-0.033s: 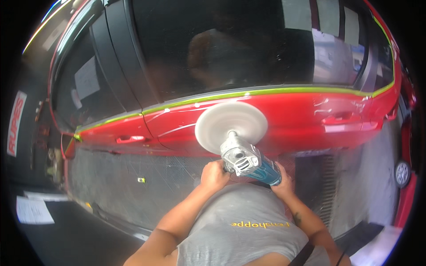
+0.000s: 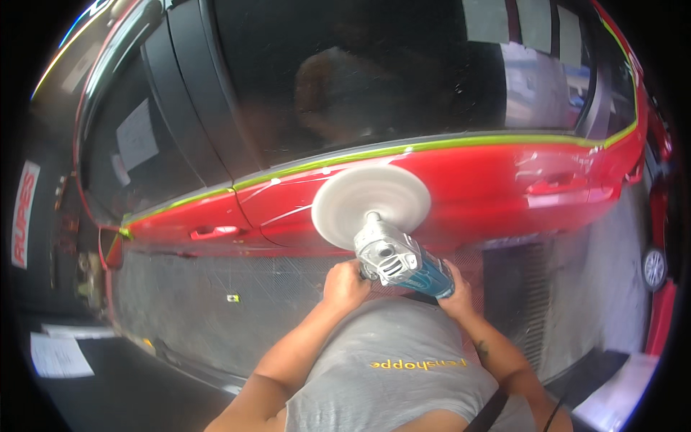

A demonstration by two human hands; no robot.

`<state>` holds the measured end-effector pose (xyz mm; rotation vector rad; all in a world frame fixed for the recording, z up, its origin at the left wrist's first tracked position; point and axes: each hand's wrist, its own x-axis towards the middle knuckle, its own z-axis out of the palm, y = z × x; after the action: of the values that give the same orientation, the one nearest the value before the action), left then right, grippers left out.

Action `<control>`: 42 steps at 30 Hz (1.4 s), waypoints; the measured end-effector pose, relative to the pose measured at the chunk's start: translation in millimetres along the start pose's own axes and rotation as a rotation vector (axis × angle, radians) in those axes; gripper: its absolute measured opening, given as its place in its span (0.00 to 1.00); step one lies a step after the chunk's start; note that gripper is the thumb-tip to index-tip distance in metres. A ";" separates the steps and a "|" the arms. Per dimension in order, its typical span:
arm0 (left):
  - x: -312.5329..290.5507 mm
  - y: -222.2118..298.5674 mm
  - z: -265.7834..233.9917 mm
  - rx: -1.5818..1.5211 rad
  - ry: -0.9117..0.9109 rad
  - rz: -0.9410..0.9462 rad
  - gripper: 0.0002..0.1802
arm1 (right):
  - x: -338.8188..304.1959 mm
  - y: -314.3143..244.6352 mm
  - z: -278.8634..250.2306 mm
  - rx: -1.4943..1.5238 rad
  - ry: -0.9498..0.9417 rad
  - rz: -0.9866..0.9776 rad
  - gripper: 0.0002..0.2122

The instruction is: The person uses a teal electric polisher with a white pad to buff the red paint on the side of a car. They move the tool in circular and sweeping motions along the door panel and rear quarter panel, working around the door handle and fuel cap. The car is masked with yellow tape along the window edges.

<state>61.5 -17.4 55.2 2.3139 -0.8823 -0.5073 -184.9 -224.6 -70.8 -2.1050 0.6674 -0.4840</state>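
Note:
My left hand (image 2: 347, 286) is closed round the side handle of a polishing machine (image 2: 397, 259), blue with a silver head. On the machine's rear body my right hand (image 2: 456, 291) is wrapped, its fingers partly hidden behind the casing. The round white polishing pad (image 2: 371, 205) lies against or just in front of the red car door (image 2: 475, 183); its blurred face looks like spinning. White streaks of compound mark the paint left and right of the pad. Yellow-green masking tape (image 2: 345, 157) runs along the lower edge of the dark window.
A red door handle (image 2: 216, 232) sticks out at the left, another (image 2: 558, 186) at the right. Dark grated floor (image 2: 187, 288) lies below the car. Another red car with a silver wheel (image 2: 654, 268) stands at the far right. White papers (image 2: 61, 356) lie at the lower left.
The view has shifted slightly. The pad and machine sit a little further left along the door. Both hands keep the same grip.

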 end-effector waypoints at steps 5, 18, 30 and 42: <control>2.2 -102.7 -86.7 0.137 -0.071 -0.008 0.10 | -4.2 -82.6 134.0 0.094 -0.092 0.262 0.44; 21.5 -97.8 -212.0 0.491 -0.263 0.158 0.14 | 42.8 -256.1 214.3 0.323 0.197 -0.022 0.61; 6.1 -19.6 -150.3 0.027 -0.127 0.877 0.52 | 64.2 -207.8 108.3 1.328 0.604 0.197 0.30; 4.9 -185.4 -220.0 -0.158 -0.625 0.342 0.60 | 74.2 -307.1 291.8 1.684 0.796 0.210 0.24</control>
<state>268.9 177.7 96.9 1.8171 -1.4321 -1.1276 122.2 60.8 25.0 -0.2141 0.5164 -1.2017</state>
